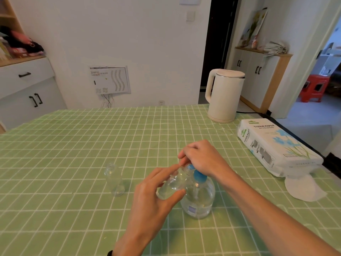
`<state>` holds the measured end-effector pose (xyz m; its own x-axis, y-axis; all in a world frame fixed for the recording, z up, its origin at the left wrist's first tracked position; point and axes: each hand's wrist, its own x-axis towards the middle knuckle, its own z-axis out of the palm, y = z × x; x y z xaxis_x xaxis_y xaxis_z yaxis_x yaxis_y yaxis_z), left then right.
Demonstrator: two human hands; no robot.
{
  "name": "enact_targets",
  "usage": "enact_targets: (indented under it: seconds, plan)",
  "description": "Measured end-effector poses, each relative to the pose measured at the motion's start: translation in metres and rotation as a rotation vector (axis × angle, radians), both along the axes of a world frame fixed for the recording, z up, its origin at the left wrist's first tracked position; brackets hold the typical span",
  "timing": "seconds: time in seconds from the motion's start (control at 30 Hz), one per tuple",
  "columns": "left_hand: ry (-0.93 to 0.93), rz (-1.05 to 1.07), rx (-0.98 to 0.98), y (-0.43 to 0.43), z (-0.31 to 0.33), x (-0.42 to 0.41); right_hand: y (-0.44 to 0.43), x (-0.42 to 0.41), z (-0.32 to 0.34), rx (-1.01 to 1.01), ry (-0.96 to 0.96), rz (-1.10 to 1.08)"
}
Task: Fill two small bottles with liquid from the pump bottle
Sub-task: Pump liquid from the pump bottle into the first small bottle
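A clear pump bottle (200, 200) with a blue pump head (199, 177) stands on the green checked tablecloth (73, 182). My right hand (201, 158) rests on top of the pump head, fingers curled over it. My left hand (153, 198) grips a small clear bottle (170, 186), tilted, with its mouth up against the pump spout. The second small clear bottle (114, 180) stands upright and uncapped on the cloth to the left, apart from both hands.
A cream electric kettle (223, 95) stands at the table's far right. A tissue paper pack (276, 146) lies along the right edge, with white round pads (304, 187) in front of it. Cabinets line the walls behind.
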<state>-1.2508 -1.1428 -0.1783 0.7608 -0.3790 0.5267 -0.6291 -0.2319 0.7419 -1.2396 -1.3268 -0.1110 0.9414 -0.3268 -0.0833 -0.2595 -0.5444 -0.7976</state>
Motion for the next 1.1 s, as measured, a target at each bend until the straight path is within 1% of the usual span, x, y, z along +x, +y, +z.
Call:
enact_targets:
  seconds: [0.1,0.37,0.47,0.57,0.73,0.9,1.1]
  plan:
    - [0.002,0.000,0.014,0.000,-0.003,0.002,-0.002,-0.003,-0.003,0.033,0.013,0.009]
    - [0.012,0.010,0.031,0.001,-0.002,-0.001,0.000,-0.005,0.000,0.041,0.013,-0.002]
    - [0.004,0.007,0.029,0.002,0.001,-0.001,0.001,-0.004,0.006,0.017,0.023,0.045]
    - [0.008,0.015,0.031,0.003,0.002,-0.001,0.003,0.000,0.009,-0.014,-0.010,0.067]
    - [0.021,0.018,0.019,0.001,0.000,-0.001,-0.003,0.003,-0.002,0.095,-0.009,0.034]
    - [0.031,0.012,0.031,0.000,-0.002,-0.002,-0.005,0.000,-0.009,0.132,-0.005,0.029]
    - [0.019,0.016,0.033,0.000,0.002,-0.004,-0.002,-0.002,-0.003,0.084,0.008,0.009]
